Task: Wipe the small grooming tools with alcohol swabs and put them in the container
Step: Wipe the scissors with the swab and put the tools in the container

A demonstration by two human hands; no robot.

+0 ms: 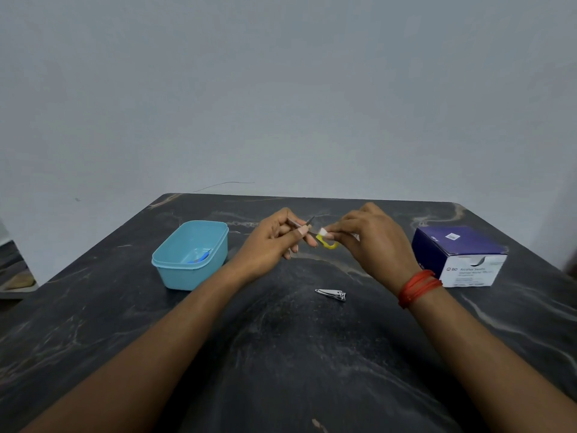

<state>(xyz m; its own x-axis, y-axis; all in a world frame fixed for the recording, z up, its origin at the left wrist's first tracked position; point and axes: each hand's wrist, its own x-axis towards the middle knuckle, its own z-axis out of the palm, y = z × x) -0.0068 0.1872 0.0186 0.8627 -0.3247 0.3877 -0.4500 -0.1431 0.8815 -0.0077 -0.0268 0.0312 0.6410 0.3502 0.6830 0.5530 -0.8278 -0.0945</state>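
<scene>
My left hand (274, 239) holds small scissors with yellow handles (327, 243) by their metal blades, above the far middle of the table. My right hand (371, 235) pinches a white alcohol swab (323, 232) against the scissors near the handles. A light blue plastic container (190, 254) stands open to the left, with a blue-handled tool (199, 257) lying inside. A silver nail clipper (332, 294) lies on the table in front of my hands, untouched.
A purple and white box of alcohol swabs (465, 257) sits at the right. The dark marble table (281, 354) ends at a grey wall behind. A red thread band (418, 285) circles my right wrist.
</scene>
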